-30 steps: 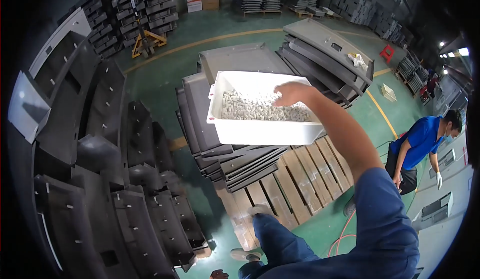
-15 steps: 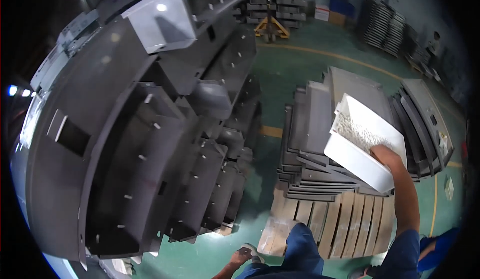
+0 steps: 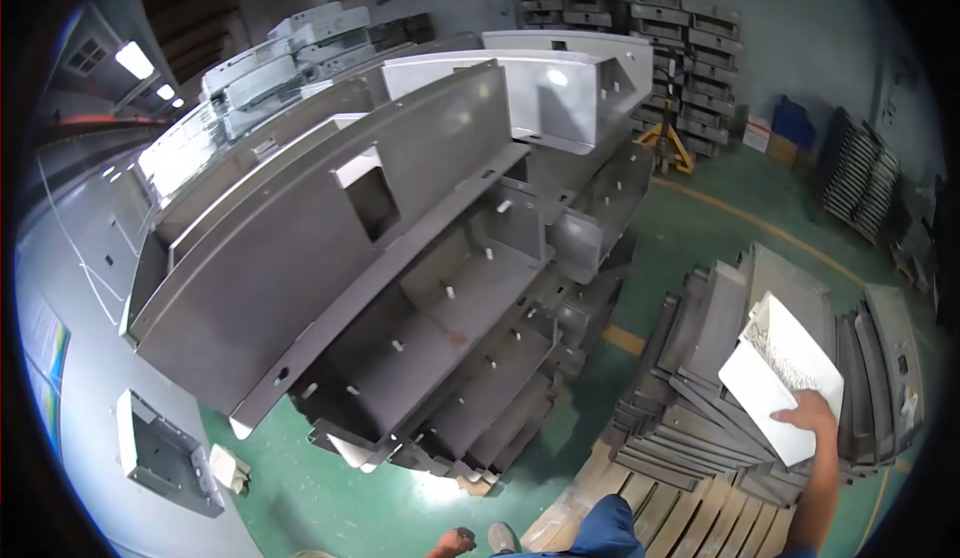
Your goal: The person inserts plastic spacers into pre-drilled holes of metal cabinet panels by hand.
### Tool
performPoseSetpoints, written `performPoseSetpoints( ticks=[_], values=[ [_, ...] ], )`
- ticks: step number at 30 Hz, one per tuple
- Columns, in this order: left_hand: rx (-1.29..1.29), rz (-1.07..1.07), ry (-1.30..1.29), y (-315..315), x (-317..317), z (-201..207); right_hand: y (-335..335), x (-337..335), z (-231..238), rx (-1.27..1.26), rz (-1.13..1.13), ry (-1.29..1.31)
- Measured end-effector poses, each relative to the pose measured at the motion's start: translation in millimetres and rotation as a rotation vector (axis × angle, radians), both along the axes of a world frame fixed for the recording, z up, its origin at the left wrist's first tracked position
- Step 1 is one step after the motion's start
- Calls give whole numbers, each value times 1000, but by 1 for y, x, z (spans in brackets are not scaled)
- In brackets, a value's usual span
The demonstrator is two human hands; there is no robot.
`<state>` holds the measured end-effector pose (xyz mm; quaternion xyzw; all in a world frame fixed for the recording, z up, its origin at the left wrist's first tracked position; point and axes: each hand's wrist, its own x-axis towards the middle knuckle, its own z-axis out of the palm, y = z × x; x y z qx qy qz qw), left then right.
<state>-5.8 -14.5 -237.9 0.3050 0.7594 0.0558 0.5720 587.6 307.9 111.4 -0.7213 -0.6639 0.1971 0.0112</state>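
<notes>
A white plastic bin [image 3: 738,383] lies tilted on a stack of grey sheet-metal panels [image 3: 722,318] at the right. Many small pale pieces [image 3: 778,350] are heaped inside it. Over the bin's near end is my right hand [image 3: 812,414], its thumb pointing left and its fingers curled; whatever they hold is hidden. Low in the middle, my left hand [image 3: 458,541] is closed near my leg, apart from the metal parts, and its contents cannot be made out. Left of centre stand large grey metal housings [image 3: 440,303] with short white pegs on their inner faces.
A wooden pallet [image 3: 680,523] lies under the panel stack by my knee. At the back are a yellow pallet jack [image 3: 680,151], stacked metal frames [image 3: 700,68] and a blue container [image 3: 793,121]. An open metal tray-like part [image 3: 165,453] is at the lower left.
The view has swung left and up, so the bin and stack sit farther right and lower. My right hand has drawn back from the small pieces to the bin's near end.
</notes>
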Motion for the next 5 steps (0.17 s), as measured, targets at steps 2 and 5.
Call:
performPoseSetpoints(
  ticks=[2,5],
  values=[
    [-4,-114,45,-1,-6,-6,-14,-2,-9,129,21,-120],
    [-12,-268,131,-23,-14,-44,-16,9,-49,373,4,-181]
  ],
)
